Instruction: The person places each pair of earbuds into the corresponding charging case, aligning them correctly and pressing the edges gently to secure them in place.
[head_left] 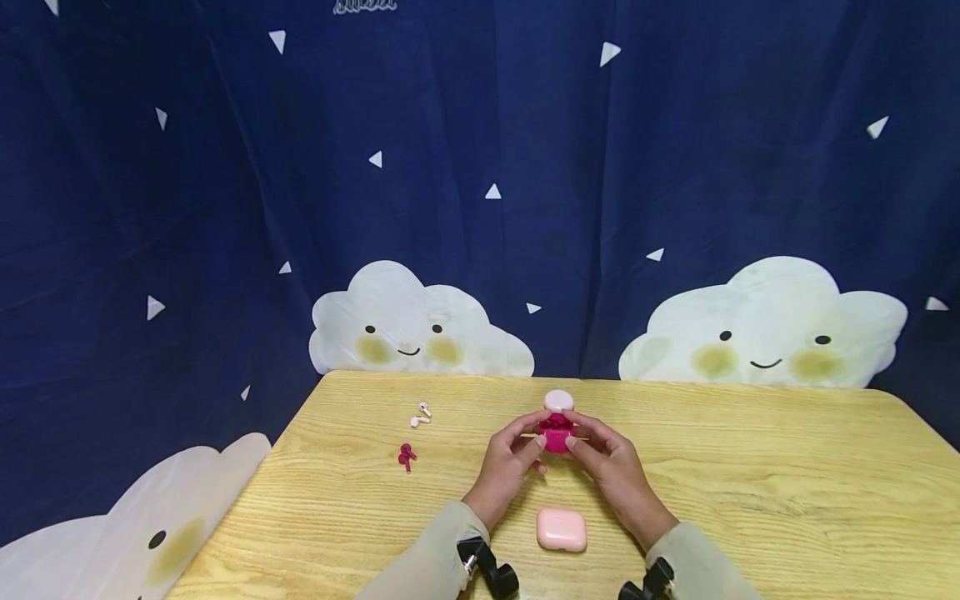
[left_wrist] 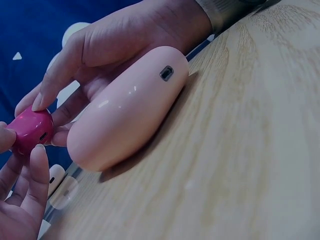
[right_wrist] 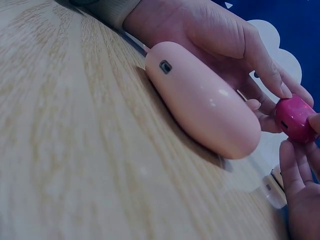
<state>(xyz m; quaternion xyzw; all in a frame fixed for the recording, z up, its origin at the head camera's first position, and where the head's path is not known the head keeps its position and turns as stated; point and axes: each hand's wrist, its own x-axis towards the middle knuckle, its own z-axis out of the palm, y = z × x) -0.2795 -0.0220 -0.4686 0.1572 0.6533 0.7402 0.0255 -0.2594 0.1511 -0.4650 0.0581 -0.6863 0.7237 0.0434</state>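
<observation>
Between both hands is a small magenta earbud case [head_left: 557, 442], which looks opened with its lid tipped back in the head view. My left hand [head_left: 504, 468] pinches its left side with thumb and fingers. On the opposite side, my right hand [head_left: 618, 482] grips it the same way. In the left wrist view, the case's port side [left_wrist: 34, 131] faces the camera. A larger peach earbud case [head_left: 562, 530] lies closed on the table, nearer than the hands. Just behind the magenta case sits a pale pink case [head_left: 558, 401], partly hidden.
Two magenta earbuds [head_left: 407, 457] lie together on the wooden table [head_left: 750, 492], left of the hands. Farther back are two pale earbuds [head_left: 422, 415]. A dark blue curtain [head_left: 480, 125] with clouds and triangles hangs behind the table.
</observation>
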